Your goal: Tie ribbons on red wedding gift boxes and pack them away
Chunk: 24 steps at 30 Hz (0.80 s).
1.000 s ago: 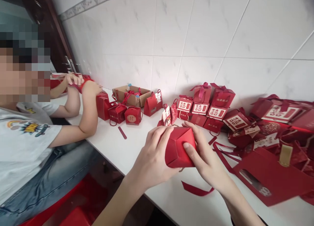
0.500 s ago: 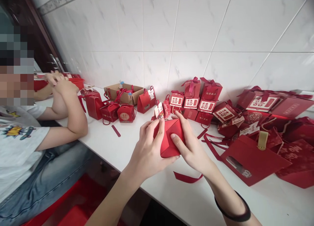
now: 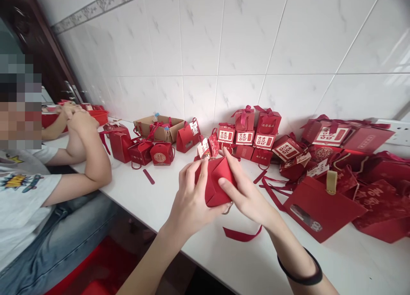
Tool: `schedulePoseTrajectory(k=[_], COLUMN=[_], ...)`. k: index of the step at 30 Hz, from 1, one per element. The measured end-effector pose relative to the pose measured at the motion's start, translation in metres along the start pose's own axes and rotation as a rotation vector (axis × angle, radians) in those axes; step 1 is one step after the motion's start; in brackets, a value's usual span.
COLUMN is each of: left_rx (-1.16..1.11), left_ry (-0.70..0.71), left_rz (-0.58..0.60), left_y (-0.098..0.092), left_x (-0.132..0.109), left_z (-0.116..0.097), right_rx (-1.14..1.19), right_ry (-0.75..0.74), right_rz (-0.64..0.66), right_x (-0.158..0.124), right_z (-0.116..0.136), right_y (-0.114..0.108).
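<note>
Between my two hands is a red paper gift box (image 3: 215,185), raised over the front part of the white table (image 3: 141,192). My left hand (image 3: 192,192) wraps its left side and underside, fingers along the upper edge. From the right, my right hand (image 3: 245,190) grips it, with the thumb laid on the facing panel. The far side of the box is hidden. Just beyond my fingertips stands a small red box with a white tag (image 3: 203,148). A dark red ribbon (image 3: 242,234) lies on the table below my right hand.
Stacked red gift boxes (image 3: 245,138) stand against the tiled wall. More boxes and a large red bag (image 3: 323,209) crowd the right side. At the left back are a cardboard tray (image 3: 176,128) and several red boxes. A person (image 3: 86,158) sits at the left with hands together.
The camera view has shifted slightly, so the table items sit a little left and lower. Both my hands still hold the red box, which has tilted slightly.
</note>
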<state>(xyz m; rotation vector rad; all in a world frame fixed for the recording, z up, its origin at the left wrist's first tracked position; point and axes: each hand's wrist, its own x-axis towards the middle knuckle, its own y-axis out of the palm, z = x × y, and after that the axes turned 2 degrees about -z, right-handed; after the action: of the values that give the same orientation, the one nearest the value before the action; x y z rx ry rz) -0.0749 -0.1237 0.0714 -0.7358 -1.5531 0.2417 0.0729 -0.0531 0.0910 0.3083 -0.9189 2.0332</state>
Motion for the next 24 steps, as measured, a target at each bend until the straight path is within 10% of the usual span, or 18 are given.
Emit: schedulePoseTrajectory(k=[13, 18, 24], left_rx=[-0.071, -0.205, -0.654], left_ry=[0.011, 0.027, -0.404], left_rz=[-0.028, 0.046, -0.255], left_y=[0.008, 0.002, 0.005], left_x=[0.007, 0.008, 0.0], left_z=[-0.009, -0.013, -0.014], right_rx=[0.036, 0.007, 0.119], right_ry=[0.033, 0.047, 0.023], right_rz=[-0.226, -0.125, -0.092], right_x=[-0.003, -0.001, -0.003], right_z=[0.005, 0.007, 0.013], right_y=[0.007, 0.005, 0.004])
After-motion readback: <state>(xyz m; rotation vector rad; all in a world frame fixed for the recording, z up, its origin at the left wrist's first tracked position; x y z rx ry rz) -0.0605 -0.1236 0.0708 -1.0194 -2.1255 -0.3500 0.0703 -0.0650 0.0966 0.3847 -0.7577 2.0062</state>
